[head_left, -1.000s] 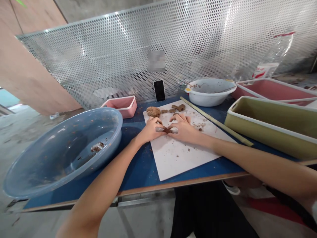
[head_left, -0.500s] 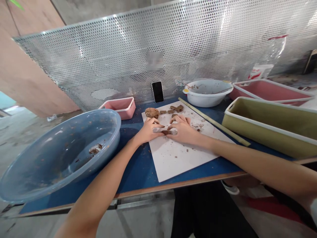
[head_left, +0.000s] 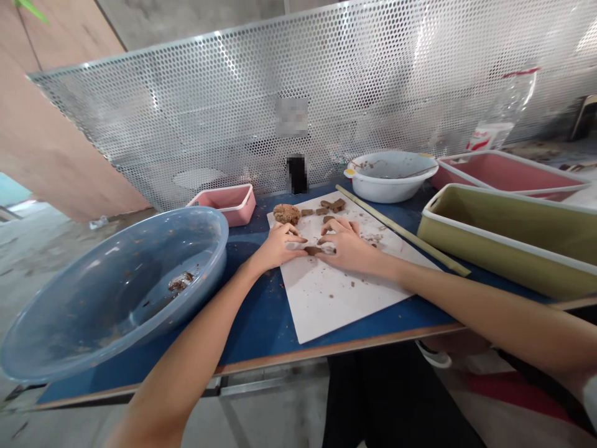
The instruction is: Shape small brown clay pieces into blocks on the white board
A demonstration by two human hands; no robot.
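The small brown piece is between the left hand and the right hand, over the white board; fingertips meet its ends, though whether either hand is clamped on it, I cannot tell. Uneven pressure could bend or crack it, and loose crumbs could stick

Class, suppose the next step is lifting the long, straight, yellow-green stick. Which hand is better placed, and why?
Probably the right hand: it is nearer the stick, which lies along the right edge of the white rectangular board. The left hand would likely have to reach past the right.
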